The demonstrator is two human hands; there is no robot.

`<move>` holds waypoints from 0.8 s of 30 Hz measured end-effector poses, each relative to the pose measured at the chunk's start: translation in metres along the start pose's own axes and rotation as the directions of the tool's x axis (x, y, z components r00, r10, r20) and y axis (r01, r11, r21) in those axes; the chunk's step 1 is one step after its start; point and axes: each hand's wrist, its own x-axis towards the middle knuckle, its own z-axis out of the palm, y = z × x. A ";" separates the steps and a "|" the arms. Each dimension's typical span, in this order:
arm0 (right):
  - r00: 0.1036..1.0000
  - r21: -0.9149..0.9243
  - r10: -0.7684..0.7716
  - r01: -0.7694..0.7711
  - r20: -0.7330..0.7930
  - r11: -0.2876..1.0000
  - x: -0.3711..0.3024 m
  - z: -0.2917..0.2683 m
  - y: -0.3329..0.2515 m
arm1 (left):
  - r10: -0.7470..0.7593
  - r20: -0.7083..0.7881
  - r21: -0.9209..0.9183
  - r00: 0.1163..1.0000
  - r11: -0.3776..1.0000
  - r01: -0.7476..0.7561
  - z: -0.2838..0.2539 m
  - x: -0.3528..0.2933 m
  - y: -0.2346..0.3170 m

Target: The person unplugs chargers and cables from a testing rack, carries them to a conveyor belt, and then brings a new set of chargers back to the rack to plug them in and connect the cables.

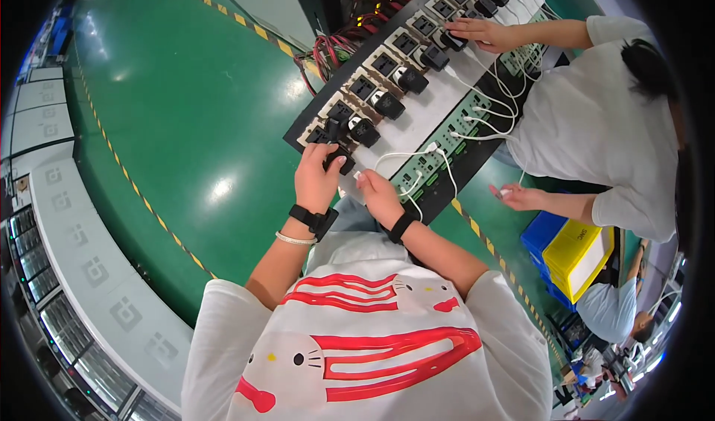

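Left hand (316, 176) grips black adapter (340, 158); right hand (378, 195) pinches white plug (357, 175).

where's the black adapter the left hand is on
In the head view, centre-left: the black adapter sits under the left hand at the near end of the test board.

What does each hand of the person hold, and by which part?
The left hand grips a black adapter by its body. The right hand pinches a white cable at its plug end.
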 end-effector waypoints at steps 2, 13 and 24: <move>0.999 -0.094 -0.016 0.018 0.032 0.995 0.002 0.000 -0.003 | -0.018 0.008 0.005 1.000 1.000 0.018 0.000 0.002 0.000; 0.995 -0.127 0.092 -0.086 0.041 0.988 0.014 -0.009 -0.011 | -0.022 0.065 -0.028 0.998 0.999 0.024 0.002 0.007 -0.005; 0.814 0.276 0.558 -0.505 -0.162 0.818 0.018 -0.115 0.016 | 0.092 0.116 0.181 0.989 0.977 -0.112 -0.011 0.015 0.010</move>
